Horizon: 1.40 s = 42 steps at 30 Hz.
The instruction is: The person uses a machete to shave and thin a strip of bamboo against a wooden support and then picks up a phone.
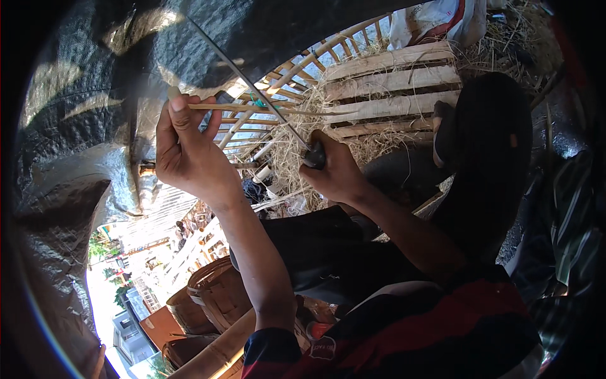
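Note:
My left hand (pixel 196 148) is raised at left, thumb and fingers pinching one end of a thin bamboo strip (pixel 240 107). The strip runs to the right and tapers to a fine point. My right hand (pixel 338 169) is closed around the dark handle (pixel 314 156) of a long, thin knife (pixel 230 63). Its narrow metal blade slants up and to the left, crossing the strip between my hands. Whether blade and strip touch I cannot tell. A small green bit (pixel 257 101) shows by the crossing, too small to name.
A slatted wooden platform (pixel 398 79) lies beyond my right hand, with straw shavings (pixel 303 170) around it. A bamboo lattice (pixel 303 63) curves behind the blade. Dark plastic sheeting (pixel 95 76) hangs at left. Woven baskets (pixel 218 294) and a bamboo pole (pixel 227 350) are at lower left.

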{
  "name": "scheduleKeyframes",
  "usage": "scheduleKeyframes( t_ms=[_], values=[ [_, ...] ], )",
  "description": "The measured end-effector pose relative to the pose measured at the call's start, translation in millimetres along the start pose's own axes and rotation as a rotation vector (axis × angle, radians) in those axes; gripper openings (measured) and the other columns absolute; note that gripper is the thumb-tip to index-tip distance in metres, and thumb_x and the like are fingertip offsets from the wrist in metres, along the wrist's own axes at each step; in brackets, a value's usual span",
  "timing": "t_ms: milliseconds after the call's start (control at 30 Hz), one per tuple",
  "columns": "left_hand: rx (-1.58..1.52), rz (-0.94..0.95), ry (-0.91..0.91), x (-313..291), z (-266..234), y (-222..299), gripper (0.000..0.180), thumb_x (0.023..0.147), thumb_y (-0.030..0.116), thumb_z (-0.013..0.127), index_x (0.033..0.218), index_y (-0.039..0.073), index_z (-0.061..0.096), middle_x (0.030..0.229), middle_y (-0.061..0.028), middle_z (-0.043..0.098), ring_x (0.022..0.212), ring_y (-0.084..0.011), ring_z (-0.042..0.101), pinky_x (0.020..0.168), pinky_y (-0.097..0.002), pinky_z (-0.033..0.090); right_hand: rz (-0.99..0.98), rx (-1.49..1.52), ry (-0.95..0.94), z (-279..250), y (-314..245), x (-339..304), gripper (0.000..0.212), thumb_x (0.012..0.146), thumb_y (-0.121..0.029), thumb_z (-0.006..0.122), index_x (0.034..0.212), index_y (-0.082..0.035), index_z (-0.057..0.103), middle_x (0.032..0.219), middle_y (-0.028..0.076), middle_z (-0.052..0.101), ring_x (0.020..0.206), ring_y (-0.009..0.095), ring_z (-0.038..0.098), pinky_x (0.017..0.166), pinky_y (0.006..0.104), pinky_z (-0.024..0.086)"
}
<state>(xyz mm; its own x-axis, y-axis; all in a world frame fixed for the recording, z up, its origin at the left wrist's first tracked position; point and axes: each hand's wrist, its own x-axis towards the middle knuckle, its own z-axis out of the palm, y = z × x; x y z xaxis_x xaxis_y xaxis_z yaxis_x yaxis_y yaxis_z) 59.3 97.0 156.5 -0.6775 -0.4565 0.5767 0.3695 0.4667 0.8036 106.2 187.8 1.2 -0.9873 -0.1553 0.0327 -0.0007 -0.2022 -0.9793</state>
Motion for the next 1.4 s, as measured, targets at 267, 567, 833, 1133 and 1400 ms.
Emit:
scheduleKeyframes(
  t_ms=[267, 567, 833, 1133, 1400],
  values=[
    [0.037, -0.006, 0.083, 5, -7, -9, 0.028, 0.093, 0.021, 0.061, 0.098, -0.006, 0.063, 0.083, -0.0121, 0.065, 0.075, -0.02, 0.069, 0.058, -0.0269, 0.059, -0.032, 0.002, -0.077, 10, 4, 26, 0.022, 0.07, -0.005, 0.065, 0.081, -0.003, 0.047, 0.06, 0.005, 0.044, 0.055, 0.011, 0.042, 0.052, 0.0311, 0.037],
    [0.188, -0.032, 0.099, 16, -1, -13, 0.035, 0.094, 0.029, 0.057, 0.098, -0.006, 0.06, 0.089, -0.009, 0.061, 0.084, -0.026, 0.067, 0.068, -0.0333, 0.062, 0.128, -0.256, 0.05, -7, 102, 35, 0.019, 0.074, -0.01, 0.065, 0.084, -0.004, 0.05, 0.066, 0.014, 0.058, 0.06, 0.03, 0.06, 0.056, 0.0396, 0.046],
    [0.219, -0.021, 0.101, 23, -3, -13, 0.038, 0.094, 0.031, 0.057, 0.102, -0.007, 0.059, 0.093, -0.0121, 0.061, 0.085, -0.0272, 0.067, 0.069, -0.0323, 0.061, 0.001, -0.03, -0.053, 8, 42, 41, 0.021, 0.072, -0.004, 0.066, 0.082, -0.005, 0.048, 0.061, 0.004, 0.049, 0.057, 0.012, 0.051, 0.054, 0.0299, 0.041],
    [0.162, -0.027, 0.184, 23, -10, -23, 0.031, 0.093, 0.028, 0.059, 0.095, -0.002, 0.063, 0.082, -0.0089, 0.064, 0.075, -0.0216, 0.069, 0.057, -0.0274, 0.061, 0.547, -0.436, 0.18, -53, 214, 2, 0.018, 0.07, -0.016, 0.066, 0.08, -0.004, 0.058, 0.072, 0.015, 0.063, 0.07, 0.031, 0.064, 0.066, 0.0394, 0.05],
    [0.181, 0.022, 0.153, 21, -13, -30, 0.035, 0.096, 0.029, 0.053, 0.099, -0.005, 0.058, 0.092, -0.0122, 0.06, 0.085, -0.0264, 0.067, 0.068, -0.0322, 0.06, 0.272, -0.273, 0.009, -11, 98, 39, 0.016, 0.073, -0.014, 0.065, 0.079, -0.004, 0.055, 0.071, 0.013, 0.062, 0.066, 0.026, 0.063, 0.062, 0.0395, 0.048]
  ],
)
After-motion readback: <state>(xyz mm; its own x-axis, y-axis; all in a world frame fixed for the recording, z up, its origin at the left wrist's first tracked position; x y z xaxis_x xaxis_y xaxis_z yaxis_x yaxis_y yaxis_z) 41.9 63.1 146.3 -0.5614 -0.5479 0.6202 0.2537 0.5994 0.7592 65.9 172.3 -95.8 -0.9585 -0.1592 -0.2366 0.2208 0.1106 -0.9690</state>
